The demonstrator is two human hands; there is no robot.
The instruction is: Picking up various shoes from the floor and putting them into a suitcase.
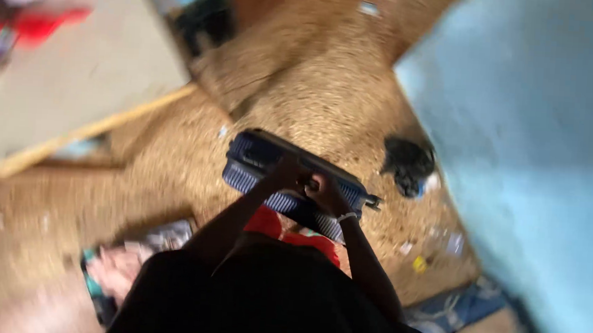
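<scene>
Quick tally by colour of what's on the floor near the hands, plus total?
Blue: 1, the ribbed suitcase, with left hand and right hand both on its top
Black: 1, the dark bundle
Red: 1, the red item below the suitcase
Total: 3

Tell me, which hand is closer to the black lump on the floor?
Right. The right hand rests on the blue suitcase at the end towards the black lump; the left hand sits beside it, farther away.

Both grips, left [284,172] and right [329,196], rest side by side on a suitcase [256,160] standing on the floor [328,100]; a wall [532,133] stands right of them.
</scene>
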